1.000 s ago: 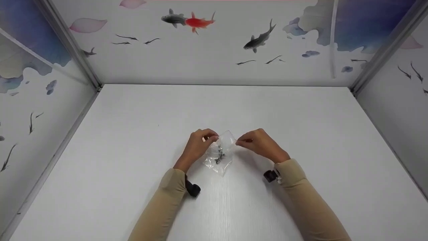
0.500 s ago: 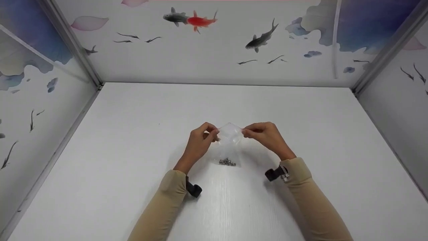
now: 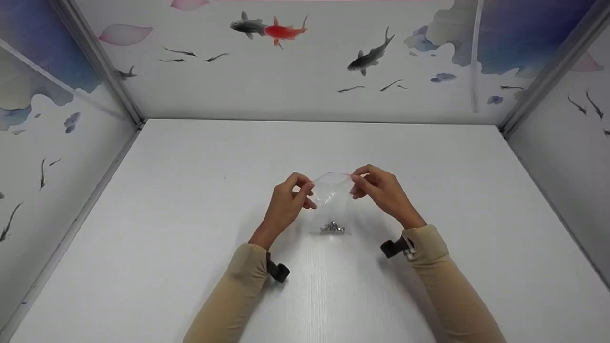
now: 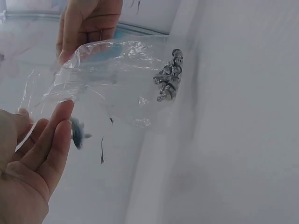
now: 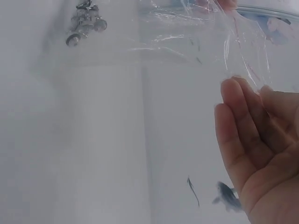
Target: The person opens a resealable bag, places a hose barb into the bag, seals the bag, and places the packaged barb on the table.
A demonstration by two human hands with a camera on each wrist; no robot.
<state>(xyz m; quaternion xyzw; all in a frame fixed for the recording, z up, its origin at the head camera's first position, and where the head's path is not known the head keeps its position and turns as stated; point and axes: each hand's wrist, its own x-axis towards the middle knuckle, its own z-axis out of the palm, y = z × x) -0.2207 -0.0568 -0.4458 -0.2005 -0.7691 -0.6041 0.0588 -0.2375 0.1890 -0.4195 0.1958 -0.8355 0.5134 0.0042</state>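
Note:
A clear plastic zip bag (image 3: 332,202) hangs upright between both hands, a thin red line along its top edge. My left hand (image 3: 286,200) pinches the top left corner between thumb and index finger. The opposite top corner is pinched by my right hand (image 3: 385,193), its other fingers loosely bent below. Small shiny metal screws (image 3: 332,228) are heaped along the bag's bottom; both wrist views show these screws (image 4: 169,77) (image 5: 85,21) through the film. In the left wrist view the bag's mouth (image 4: 49,91) appears spread a little between the hands.
The white tabletop (image 3: 190,262) stretches out around the hands. White panels (image 3: 305,95) printed with fish and petals wall it at the back and both sides. A black wrist camera (image 3: 278,271) sits at the left cuff, another black camera (image 3: 393,247) at the right.
The bag has been lifted from a slant to upright, and the screws have gathered at its bottom. Both hands rose; the right moved further right, widening the bag's top.

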